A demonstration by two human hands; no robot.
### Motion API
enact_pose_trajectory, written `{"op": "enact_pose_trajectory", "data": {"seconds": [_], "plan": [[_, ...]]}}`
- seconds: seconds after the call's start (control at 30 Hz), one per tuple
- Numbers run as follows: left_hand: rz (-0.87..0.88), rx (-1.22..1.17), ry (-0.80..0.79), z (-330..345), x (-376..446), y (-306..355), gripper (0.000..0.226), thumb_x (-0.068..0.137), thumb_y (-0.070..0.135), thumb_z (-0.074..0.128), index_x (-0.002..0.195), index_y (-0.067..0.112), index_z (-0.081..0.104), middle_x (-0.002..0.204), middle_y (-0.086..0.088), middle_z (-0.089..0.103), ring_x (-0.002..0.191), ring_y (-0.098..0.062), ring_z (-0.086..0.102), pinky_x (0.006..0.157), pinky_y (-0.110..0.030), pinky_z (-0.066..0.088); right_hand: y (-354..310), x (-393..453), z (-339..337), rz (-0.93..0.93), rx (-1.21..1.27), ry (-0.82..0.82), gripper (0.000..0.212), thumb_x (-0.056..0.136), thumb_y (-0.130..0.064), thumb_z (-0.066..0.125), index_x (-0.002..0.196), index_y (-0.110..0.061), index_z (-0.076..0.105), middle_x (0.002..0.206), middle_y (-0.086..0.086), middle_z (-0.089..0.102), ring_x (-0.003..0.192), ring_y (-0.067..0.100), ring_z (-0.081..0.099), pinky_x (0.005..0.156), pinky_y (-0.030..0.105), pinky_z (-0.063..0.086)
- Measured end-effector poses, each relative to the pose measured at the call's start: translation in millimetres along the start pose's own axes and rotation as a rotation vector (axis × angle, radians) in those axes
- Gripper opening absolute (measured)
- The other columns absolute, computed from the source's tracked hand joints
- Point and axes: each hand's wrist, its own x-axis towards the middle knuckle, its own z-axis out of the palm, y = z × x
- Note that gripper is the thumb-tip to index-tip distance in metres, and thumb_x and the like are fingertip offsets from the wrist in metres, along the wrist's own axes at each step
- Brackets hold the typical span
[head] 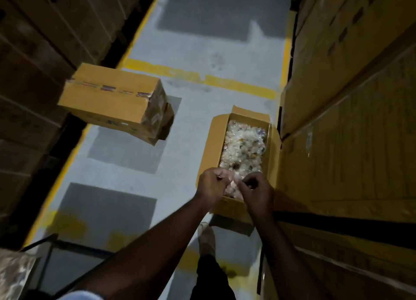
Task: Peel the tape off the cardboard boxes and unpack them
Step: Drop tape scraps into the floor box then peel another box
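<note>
An open cardboard box (215, 142) stands on the floor at centre right, filled with clear plastic-wrapped items (245, 146). Both my hands hover over its near end. My left hand (211, 184) and my right hand (256, 190) have curled fingers and pinch a pale, crumpled piece of tape or plastic (233, 181) between them; blur hides what it is. A sealed box (112, 99) with tape along its top seam sits on another box at the left.
Tall stacks of cartons (351, 96) wall the right side, darker stacks (33, 51) the left. Between them runs a grey floor aisle with yellow lines (202, 77). My shoe (206, 236) stands just before the open box. A metal frame (45, 254) stands at lower left.
</note>
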Motion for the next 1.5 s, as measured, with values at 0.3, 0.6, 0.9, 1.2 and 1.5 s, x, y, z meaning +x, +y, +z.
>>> {"op": "enact_pose_trajectory", "data": {"seconds": [0.3,0.6,0.9,1.2,1.5], "plan": [[0.032,0.111,-0.204,57,78,1,0.028,0.095,0.01,0.073,0.122,0.005,0.073,0.117,-0.008,0.075,0.112,-0.019,0.07,0.102,-0.036,0.055,73,75,-3,0.138,0.002,0.078,0.017,0.093,-0.015,0.066,0.102,-0.021,0.079,0.099,-0.001,0.075,0.092,0.016,0.07,0.082,0.047,0.06],[0.015,0.161,-0.133,61,99,-3,0.012,0.095,0.009,0.071,0.094,0.019,0.078,0.1,-0.002,0.078,0.097,-0.018,0.071,0.09,-0.035,0.056,84,86,-8,0.161,0.051,0.073,0.014,0.09,-0.02,0.066,0.099,-0.02,0.077,0.097,-0.001,0.073,0.09,0.012,0.07,0.08,0.043,0.061],[0.032,0.112,-0.106,34,73,3,0.009,0.099,0.009,0.066,0.101,0.008,0.075,0.1,-0.003,0.075,0.089,-0.015,0.067,0.087,-0.04,0.058,43,71,-8,0.136,0.049,0.058,0.016,0.09,-0.006,0.072,0.098,-0.019,0.077,0.101,0.0,0.069,0.09,0.011,0.068,0.08,0.031,0.058],[0.117,-0.037,-0.023,-61,-30,-5,0.023,0.102,0.01,0.061,0.099,0.027,0.076,0.096,-0.003,0.078,0.089,-0.016,0.071,0.083,-0.037,0.056,-54,-12,11,0.086,0.206,-0.078,0.019,0.093,-0.006,0.069,0.096,-0.024,0.075,0.097,-0.004,0.074,0.09,0.006,0.069,0.079,0.026,0.056],[0.245,-0.225,0.347,-247,-217,-74,0.019,0.1,0.003,0.062,0.106,0.016,0.075,0.097,-0.003,0.078,0.086,-0.016,0.072,0.079,-0.028,0.055,-201,-190,120,-0.135,0.341,-0.564,0.017,0.096,-0.008,0.069,0.092,-0.024,0.074,0.088,-0.002,0.077,0.084,0.015,0.073,0.082,0.037,0.058]]}}
